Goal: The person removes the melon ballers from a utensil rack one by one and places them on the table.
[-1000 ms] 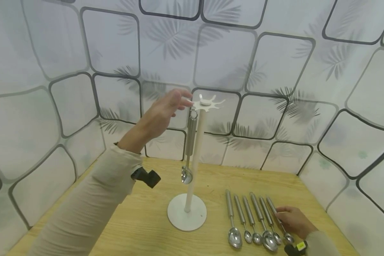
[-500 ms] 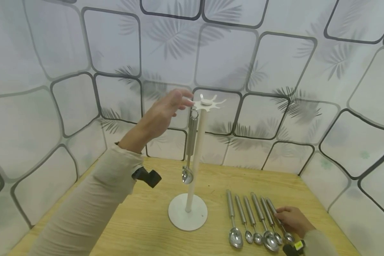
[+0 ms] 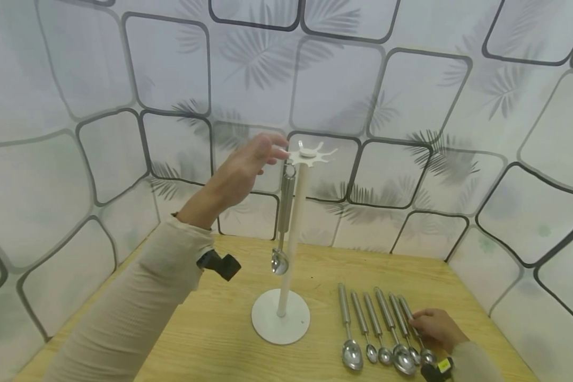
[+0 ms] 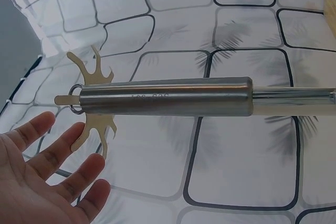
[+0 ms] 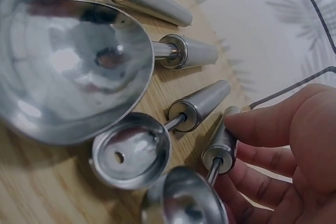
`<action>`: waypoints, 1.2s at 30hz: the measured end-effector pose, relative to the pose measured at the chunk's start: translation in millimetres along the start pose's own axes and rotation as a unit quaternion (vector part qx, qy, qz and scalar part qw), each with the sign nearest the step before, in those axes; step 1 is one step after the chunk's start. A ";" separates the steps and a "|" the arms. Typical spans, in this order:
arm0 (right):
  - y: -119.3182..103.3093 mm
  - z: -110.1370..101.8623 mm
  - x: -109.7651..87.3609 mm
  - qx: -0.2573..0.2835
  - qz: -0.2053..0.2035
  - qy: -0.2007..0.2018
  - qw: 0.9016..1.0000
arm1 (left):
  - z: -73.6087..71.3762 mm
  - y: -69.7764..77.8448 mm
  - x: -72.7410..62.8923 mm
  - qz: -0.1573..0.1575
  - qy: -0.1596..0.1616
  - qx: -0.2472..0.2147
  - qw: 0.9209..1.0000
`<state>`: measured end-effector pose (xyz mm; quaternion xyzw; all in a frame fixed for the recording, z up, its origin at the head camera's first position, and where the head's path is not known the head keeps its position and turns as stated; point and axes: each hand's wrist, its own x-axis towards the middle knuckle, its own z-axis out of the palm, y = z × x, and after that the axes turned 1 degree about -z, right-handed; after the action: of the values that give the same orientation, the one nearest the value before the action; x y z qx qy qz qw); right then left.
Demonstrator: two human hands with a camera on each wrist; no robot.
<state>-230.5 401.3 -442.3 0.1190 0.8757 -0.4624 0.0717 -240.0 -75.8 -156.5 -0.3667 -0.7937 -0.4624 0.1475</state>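
Note:
My left hand (image 3: 243, 164) is beside the top of a white rack (image 3: 280, 318), fingers spread; in the left wrist view a fingertip is right at one of the rack's hooks (image 4: 98, 135). From another hook a metal scoop (image 3: 286, 204) hangs by the ring on its handle, bowl down. My right hand (image 3: 436, 326) rests low at the right and pinches the handle of the rightmost small scoop (image 5: 218, 142) between thumb and fingers. That scoop's round bowl (image 5: 186, 203) lies close to the bowl of a neighbouring scoop (image 5: 131, 150) with a hole in it.
Several steel scoops (image 3: 373, 321) lie in a row on the wooden table (image 3: 210, 339), handles pointing away, with larger oval bowls (image 3: 352, 354) among small ones. A patterned curtain (image 3: 334, 90) encloses the table at the back and sides.
The rightmost scoop has turned slightly in my right hand, its bowl shifting a little left toward the row. My left hand and the hanging scoop stay in place.

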 end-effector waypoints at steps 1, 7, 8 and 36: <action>0.0 -0.2 -0.1 -0.002 0.000 -0.001 1.000 | 0.1 0.0 0.0 0.000 0.000 -0.001 1.000; -2.2 -0.2 -0.4 -0.019 -0.002 0.000 1.000 | 0.5 0.1 0.8 -0.001 -0.002 -0.006 1.000; -2.7 0.0 -0.4 -0.022 -0.001 0.002 1.000 | 0.6 0.2 1.0 -0.001 -0.002 -0.007 1.000; -38.2 -18.4 -9.2 0.068 -0.045 -0.050 0.995 | -0.7 0.6 0.3 -0.005 -0.007 0.006 1.000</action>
<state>-232.5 394.4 -399.5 0.0614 0.8418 -0.5293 0.0861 -239.8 -76.1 -155.6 -0.3652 -0.7995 -0.4555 0.1415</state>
